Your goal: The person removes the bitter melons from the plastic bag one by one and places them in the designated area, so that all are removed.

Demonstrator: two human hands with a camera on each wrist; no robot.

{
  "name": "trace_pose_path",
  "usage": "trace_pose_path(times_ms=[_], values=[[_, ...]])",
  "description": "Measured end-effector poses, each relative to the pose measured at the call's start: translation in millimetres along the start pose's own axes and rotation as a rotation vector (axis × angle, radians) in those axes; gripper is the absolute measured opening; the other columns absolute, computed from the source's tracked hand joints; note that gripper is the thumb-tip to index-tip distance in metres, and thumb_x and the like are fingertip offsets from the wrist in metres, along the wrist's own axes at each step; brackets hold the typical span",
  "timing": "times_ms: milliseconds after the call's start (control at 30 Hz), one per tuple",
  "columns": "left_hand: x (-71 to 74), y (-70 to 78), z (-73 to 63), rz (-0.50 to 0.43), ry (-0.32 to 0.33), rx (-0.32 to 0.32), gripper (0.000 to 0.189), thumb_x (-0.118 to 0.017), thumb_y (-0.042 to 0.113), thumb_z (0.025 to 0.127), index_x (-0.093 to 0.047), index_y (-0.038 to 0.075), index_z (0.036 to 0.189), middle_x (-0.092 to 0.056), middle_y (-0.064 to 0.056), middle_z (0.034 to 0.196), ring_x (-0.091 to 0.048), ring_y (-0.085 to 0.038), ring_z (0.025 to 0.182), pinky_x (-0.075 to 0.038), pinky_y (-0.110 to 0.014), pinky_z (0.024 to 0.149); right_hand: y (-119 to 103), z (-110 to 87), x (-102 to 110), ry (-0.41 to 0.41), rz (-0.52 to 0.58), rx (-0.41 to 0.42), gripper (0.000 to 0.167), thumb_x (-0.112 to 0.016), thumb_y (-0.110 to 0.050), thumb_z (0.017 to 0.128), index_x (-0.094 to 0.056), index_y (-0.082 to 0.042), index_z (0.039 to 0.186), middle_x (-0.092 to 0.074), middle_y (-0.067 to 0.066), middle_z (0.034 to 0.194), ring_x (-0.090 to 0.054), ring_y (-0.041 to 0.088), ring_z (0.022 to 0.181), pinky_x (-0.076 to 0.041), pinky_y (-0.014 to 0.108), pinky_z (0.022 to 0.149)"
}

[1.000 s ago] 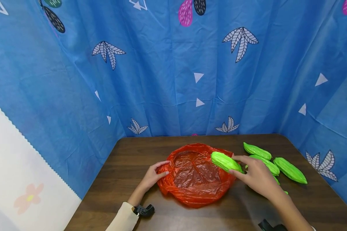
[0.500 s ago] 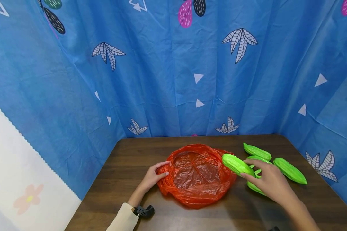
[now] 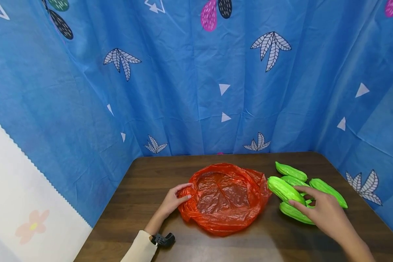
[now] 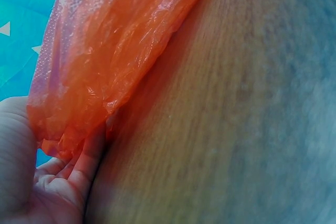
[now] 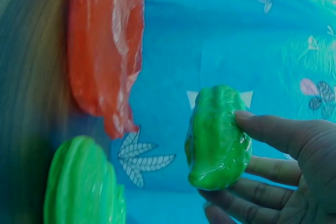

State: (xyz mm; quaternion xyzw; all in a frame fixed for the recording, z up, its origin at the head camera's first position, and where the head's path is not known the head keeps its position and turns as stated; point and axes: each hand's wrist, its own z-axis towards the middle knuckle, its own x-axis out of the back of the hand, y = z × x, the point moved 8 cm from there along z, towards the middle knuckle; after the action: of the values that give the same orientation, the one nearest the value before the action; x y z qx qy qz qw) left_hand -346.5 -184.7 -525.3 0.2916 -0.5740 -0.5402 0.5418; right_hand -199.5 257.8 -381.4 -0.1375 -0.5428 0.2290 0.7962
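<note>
A red plastic bag lies with its mouth spread in a wide ring on the dark wooden table. My left hand pinches its left rim; in the left wrist view the film of the bag runs between thumb and fingers. Right of the bag, my right hand holds a light green, ridged bitter melon by its near end between thumb and fingertips. The right wrist view shows this bitter melon raised above the table, apart from the bag.
Several more green bitter melons lie at the table's right: one at the back, one farther right, one in front, others partly covered by my right hand. A blue patterned curtain hangs behind the table.
My right hand has moved right with the bitter melon, from over the bag's right rim to above the other melons. The left hand keeps its place on the bag.
</note>
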Motion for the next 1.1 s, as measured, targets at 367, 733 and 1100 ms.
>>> trace_pose_path(times_ms=[367, 733, 1100], values=[[0.4, -9.3, 0.8, -0.041, -0.041, -0.003, 0.049, -0.074, 0.012, 0.093, -0.061, 0.009, 0.140, -0.056, -0.017, 0.144, -0.060, -0.034, 0.121, -0.056, -0.028, 0.089, 43.7, -21.8, 2.9, -0.049, -0.046, -0.135, 0.058, -0.073, -0.045, 0.093, -0.063, -0.003, 0.132, -0.039, 0.002, 0.056, -0.032, 0.015, 0.049, -0.028, 0.035, 0.047], [1.2, -8.3, 0.9, -0.036, -0.044, -0.017, 0.049, -0.073, 0.013, 0.094, -0.060, 0.009, 0.141, -0.055, -0.018, 0.144, -0.062, -0.030, 0.118, -0.057, -0.029, 0.087, 84.3, -34.0, 0.9, -0.077, -0.109, -0.252, 0.068, -0.065, -0.049, 0.097, -0.056, 0.007, 0.134, -0.049, 0.002, 0.060, -0.043, 0.020, 0.057, -0.034, 0.038, 0.053], [0.5, -8.6, 1.7, -0.043, -0.053, 0.001, 0.050, -0.073, 0.012, 0.094, -0.059, 0.008, 0.141, -0.054, -0.019, 0.146, -0.060, -0.035, 0.121, -0.057, -0.030, 0.088, 134.3, -51.9, -2.1, -0.044, -0.135, -0.411, 0.082, -0.064, -0.058, 0.094, -0.052, 0.014, 0.131, -0.057, 0.006, 0.068, -0.051, 0.026, 0.062, -0.045, 0.047, 0.062]])
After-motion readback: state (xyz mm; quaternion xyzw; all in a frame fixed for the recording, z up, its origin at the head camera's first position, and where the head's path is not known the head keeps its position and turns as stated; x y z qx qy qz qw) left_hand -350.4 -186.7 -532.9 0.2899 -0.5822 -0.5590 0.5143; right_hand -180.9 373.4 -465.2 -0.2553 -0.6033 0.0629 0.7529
